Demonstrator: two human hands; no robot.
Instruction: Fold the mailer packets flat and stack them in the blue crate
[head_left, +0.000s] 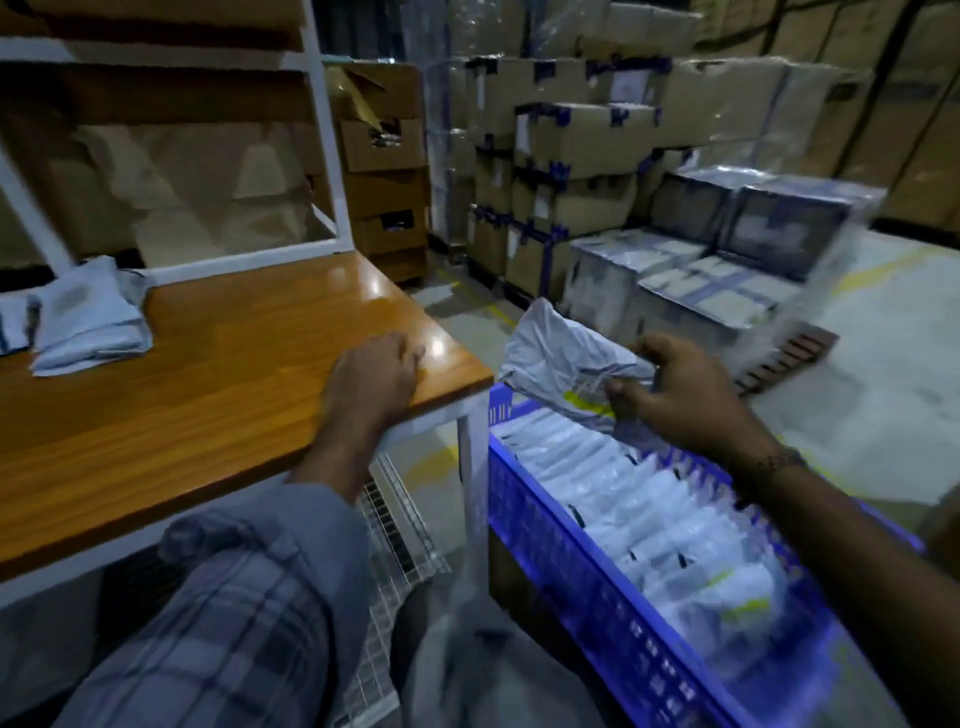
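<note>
My right hand (675, 387) grips a crumpled grey mailer packet (563, 364) with a yellow mark, held above the far end of the blue crate (550, 530). Inside the crate stands a row of several folded white packets (639, 509). My left hand (376, 374) rests on the wooden table (208, 395) near its right corner, fingers curled loosely and holding nothing. A small pile of grey packets (91, 317) lies at the table's back left.
A white metal shelf frame (327, 135) rises behind the table. Stacked cardboard boxes (571, 156) and plastic-wrapped bundles (727, 260) fill the floor beyond the crate. A wire mesh shelf (395, 540) sits under the table. My checked sleeve and knee are at the bottom.
</note>
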